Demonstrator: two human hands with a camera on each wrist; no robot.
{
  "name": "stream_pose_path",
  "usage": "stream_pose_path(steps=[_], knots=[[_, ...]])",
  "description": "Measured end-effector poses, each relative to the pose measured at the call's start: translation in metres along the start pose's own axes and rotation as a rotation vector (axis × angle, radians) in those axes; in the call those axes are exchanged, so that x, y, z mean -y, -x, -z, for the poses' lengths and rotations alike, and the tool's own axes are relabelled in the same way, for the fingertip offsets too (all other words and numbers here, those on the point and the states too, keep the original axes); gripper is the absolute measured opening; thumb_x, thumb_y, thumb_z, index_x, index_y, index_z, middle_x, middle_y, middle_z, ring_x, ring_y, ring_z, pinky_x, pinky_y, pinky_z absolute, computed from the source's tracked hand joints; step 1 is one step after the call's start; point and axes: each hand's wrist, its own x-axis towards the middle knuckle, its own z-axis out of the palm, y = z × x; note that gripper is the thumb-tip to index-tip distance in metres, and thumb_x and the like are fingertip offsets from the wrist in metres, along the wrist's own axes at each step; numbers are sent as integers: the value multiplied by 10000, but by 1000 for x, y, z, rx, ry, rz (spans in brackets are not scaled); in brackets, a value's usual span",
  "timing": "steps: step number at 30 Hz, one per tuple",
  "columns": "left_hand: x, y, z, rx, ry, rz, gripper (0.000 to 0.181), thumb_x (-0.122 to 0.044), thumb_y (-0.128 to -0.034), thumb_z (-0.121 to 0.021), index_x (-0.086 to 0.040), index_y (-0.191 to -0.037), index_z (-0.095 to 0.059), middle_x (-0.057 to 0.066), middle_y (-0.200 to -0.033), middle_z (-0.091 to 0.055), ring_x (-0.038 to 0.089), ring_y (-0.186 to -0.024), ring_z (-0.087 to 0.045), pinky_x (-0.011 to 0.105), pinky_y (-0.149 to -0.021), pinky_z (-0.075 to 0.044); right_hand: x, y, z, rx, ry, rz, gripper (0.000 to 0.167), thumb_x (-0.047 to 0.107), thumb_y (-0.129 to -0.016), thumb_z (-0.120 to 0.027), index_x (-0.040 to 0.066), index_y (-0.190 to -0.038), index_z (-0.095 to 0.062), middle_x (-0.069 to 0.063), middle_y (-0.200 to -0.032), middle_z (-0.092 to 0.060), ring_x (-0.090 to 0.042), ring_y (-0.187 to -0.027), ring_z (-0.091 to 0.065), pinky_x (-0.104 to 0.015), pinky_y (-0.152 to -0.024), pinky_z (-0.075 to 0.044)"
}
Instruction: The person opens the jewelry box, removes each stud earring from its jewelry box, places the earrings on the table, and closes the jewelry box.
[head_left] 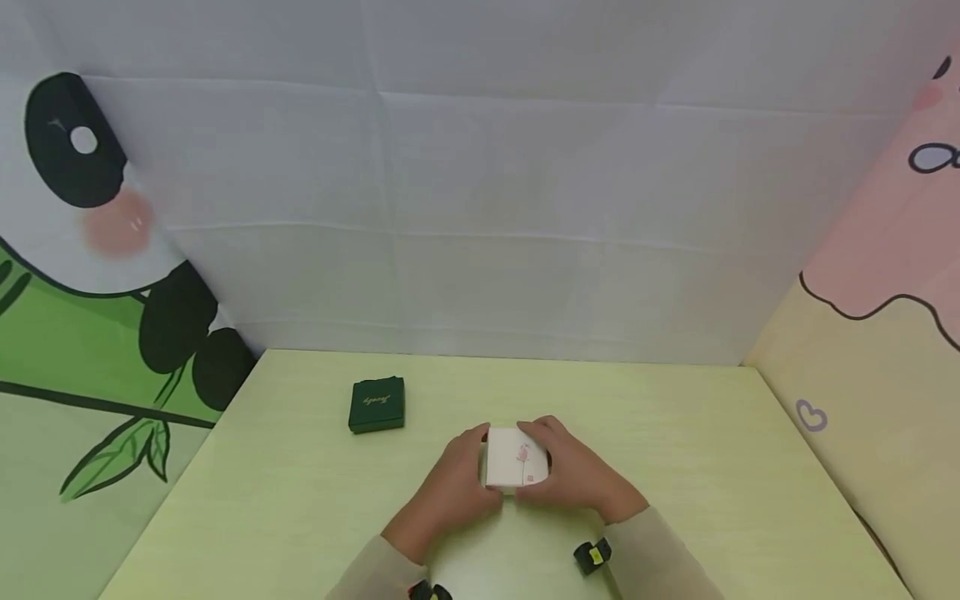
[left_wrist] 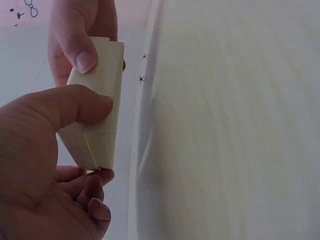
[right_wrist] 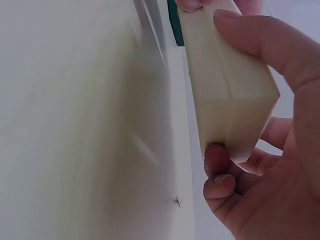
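A small white lidded box (head_left: 504,457) with a pink flower print on its top is held between both hands near the middle of the table. My left hand (head_left: 463,477) grips its left side, thumb along the near face, as the left wrist view shows. On the opposite side my right hand (head_left: 570,471) grips the box, its thumb (right_wrist: 245,37) on the near face and fingertips curled at the far edge. A seam between lid and base runs along the box side (right_wrist: 225,65) in the right wrist view. What the box contains is hidden.
A dark green box (head_left: 377,405) with gold lettering lies on the pale yellow table (head_left: 675,433), behind and left of the hands. White cloth (head_left: 487,292) hangs behind the table, and printed panels stand at left and right.
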Motion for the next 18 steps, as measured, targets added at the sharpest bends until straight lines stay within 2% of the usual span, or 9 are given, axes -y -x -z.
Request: stream_pose_path(steps=[7,11,18], knots=[[-13,-27,-8,30,-58,-25,1004,-223,-754,-843,-11,-1580,-314,123,-1505,-470,279,-1338,-471,467,-1076,-425,-15,-3,25,-8,25,8,980,426,-741,-922,68,-1532,-468,-3,-1323,-477,-140,-1012,-517,-331,-853,-480],[-20,-45,-13,28,-88,-35,1009,-237,-745,-858,-20,-1576,-328,95,-1485,-490,251,-1295,-492,437,-1063,-436,-28,-7,37,1,5,-26,982,420,-746,-922,78,-1542,-459,-7,-1327,-480,-152,-1033,-515,-331,-872,-478],[-34,-80,-17,33,-63,-67,974,-183,-752,-856,-1,-1559,-342,105,-1434,-521,235,-1212,-527,404,-1016,-457,-45,-18,60,-4,-16,-74,971,358,-751,-912,85,-1555,-440,-40,-1340,-466,-183,-1030,-507,-374,-874,-466]])
